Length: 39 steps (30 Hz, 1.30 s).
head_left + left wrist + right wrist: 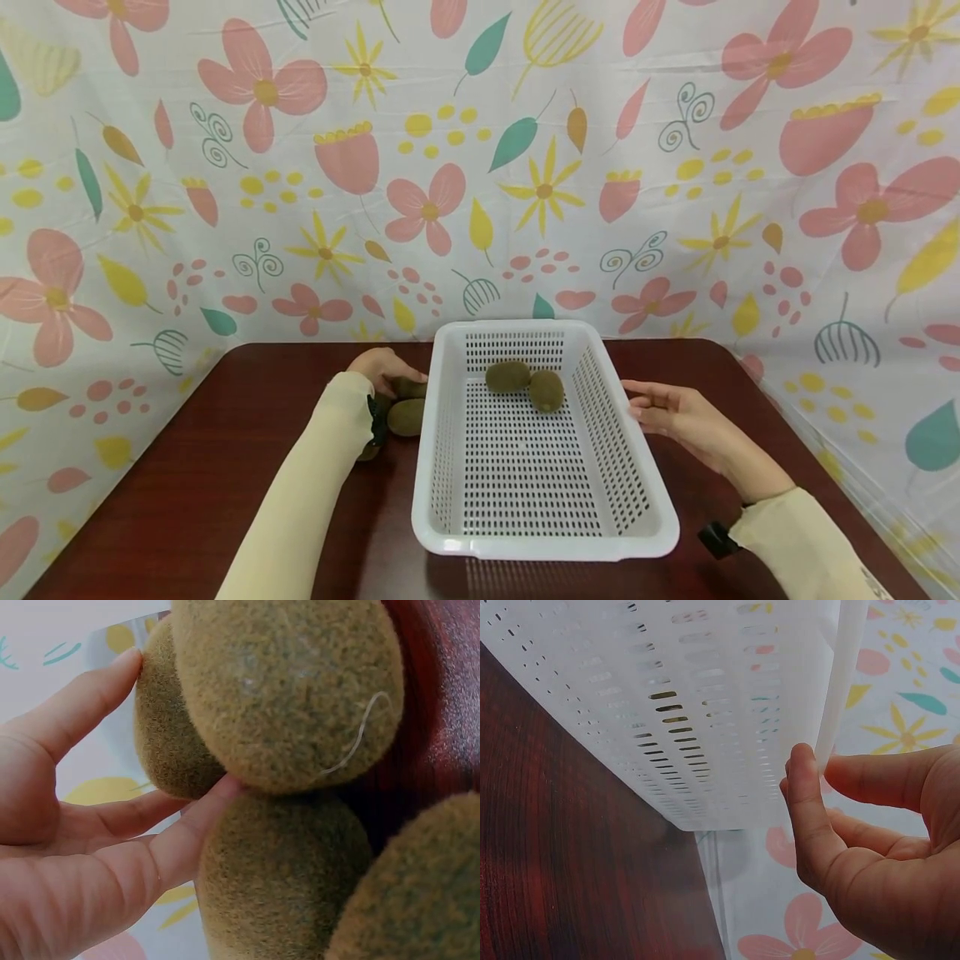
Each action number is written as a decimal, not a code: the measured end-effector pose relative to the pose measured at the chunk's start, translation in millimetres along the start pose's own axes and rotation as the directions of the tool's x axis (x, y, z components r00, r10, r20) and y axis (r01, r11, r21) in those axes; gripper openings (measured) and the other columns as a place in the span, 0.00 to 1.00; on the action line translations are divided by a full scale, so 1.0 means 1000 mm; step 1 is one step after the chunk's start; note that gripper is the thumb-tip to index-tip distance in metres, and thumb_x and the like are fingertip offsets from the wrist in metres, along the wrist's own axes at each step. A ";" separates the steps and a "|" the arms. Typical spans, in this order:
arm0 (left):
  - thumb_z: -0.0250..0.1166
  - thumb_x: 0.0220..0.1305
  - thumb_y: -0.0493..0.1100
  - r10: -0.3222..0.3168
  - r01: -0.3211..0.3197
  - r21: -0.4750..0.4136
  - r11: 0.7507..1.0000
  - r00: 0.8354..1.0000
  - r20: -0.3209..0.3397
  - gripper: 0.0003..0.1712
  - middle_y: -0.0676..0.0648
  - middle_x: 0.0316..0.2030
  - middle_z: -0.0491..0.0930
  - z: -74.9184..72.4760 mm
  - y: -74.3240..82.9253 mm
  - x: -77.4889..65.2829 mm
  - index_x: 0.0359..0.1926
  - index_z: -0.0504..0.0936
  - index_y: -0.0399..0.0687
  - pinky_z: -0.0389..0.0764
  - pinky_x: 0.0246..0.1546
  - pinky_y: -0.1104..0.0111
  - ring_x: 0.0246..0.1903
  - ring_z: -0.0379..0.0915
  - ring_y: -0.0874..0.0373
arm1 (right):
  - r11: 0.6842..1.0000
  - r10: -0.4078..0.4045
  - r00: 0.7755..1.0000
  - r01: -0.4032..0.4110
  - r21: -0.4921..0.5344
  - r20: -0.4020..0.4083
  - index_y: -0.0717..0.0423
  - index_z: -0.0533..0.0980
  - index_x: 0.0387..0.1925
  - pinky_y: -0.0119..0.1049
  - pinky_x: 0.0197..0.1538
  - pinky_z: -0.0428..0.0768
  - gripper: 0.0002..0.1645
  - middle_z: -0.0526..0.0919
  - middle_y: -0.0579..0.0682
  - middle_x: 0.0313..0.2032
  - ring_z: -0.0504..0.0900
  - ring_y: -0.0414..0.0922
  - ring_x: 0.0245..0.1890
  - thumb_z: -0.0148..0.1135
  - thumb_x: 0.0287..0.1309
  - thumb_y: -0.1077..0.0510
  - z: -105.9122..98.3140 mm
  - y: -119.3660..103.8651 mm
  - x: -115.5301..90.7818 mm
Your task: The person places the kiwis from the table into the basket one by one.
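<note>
A white perforated plastic basket (pixel 547 546) stands on the table with two brown kiwis inside, one kiwi (pixel 507 377) lying against the other kiwi (pixel 547 391) near its far end. Left of the basket, my left hand (pixel 381 367) holds a kiwi (pixel 169 712) between thumb and fingers. Closer in the left wrist view are several more kiwis, among them a large one (pixel 289 690) and a lower one (pixel 285 877). On the other side, my right hand (pixel 678 412) pinches the basket's right rim (pixel 841 682) between thumb and fingertips.
The dark red wooden table (pixel 360 533) runs back to a white cloth (pixel 480 167) printed with flowers and leaves. A black wrist strap piece (pixel 718 540) shows at my right sleeve.
</note>
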<state>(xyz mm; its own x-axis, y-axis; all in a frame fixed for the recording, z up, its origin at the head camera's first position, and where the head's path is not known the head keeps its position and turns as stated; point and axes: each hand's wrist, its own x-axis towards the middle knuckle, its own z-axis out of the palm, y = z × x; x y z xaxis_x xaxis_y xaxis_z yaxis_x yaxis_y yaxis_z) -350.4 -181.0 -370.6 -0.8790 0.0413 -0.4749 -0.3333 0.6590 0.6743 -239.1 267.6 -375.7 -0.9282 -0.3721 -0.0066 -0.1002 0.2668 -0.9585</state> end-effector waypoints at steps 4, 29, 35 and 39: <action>0.72 0.56 0.49 -0.011 0.011 0.025 1.000 1.000 0.000 0.53 0.29 0.66 0.59 0.000 0.000 0.001 0.71 0.51 0.30 0.83 0.43 0.62 0.54 0.73 0.40 | 1.000 -0.001 1.000 0.001 -0.002 -0.001 0.69 0.58 0.69 0.32 0.50 0.80 0.36 0.77 0.60 0.50 0.81 0.41 0.46 0.59 0.66 0.57 0.001 -0.001 -0.002; 0.72 0.57 0.42 0.017 -0.013 -0.111 0.994 0.999 0.029 0.38 0.32 0.67 0.59 0.000 -0.004 0.006 0.63 0.66 0.28 0.82 0.46 0.61 0.64 0.61 0.38 | 1.000 -0.013 1.000 0.013 0.007 -0.002 0.70 0.58 0.69 0.32 0.49 0.80 0.36 0.77 0.58 0.49 0.81 0.40 0.45 0.59 0.66 0.58 0.000 0.004 0.000; 0.70 0.59 0.41 0.037 -0.035 -0.136 0.990 0.999 0.010 0.37 0.32 0.67 0.60 -0.005 -0.007 0.006 0.63 0.66 0.28 0.82 0.46 0.61 0.64 0.61 0.39 | 1.000 -0.025 1.000 0.025 0.009 -0.001 0.70 0.58 0.69 0.32 0.49 0.80 0.36 0.77 0.60 0.50 0.81 0.39 0.46 0.58 0.66 0.58 0.001 0.004 0.000; 0.70 0.60 0.42 0.047 -0.047 -0.186 0.981 0.999 -0.006 0.36 0.32 0.67 0.60 -0.009 -0.008 0.004 0.63 0.67 0.27 0.81 0.48 0.60 0.65 0.60 0.39 | 0.999 -0.039 0.999 0.039 0.011 0.001 0.71 0.57 0.69 0.32 0.48 0.80 0.36 0.77 0.60 0.49 0.81 0.39 0.45 0.57 0.66 0.59 0.000 0.003 -0.001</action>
<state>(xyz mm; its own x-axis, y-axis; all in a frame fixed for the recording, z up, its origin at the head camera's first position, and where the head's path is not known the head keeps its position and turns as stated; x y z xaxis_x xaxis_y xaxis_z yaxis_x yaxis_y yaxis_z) -354.7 -193.1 -372.6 -0.8958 0.0674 -0.4393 -0.3491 0.5048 0.7895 -238.3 268.7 -378.4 -0.9233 -0.3829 0.0307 -0.1326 0.2426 -0.9610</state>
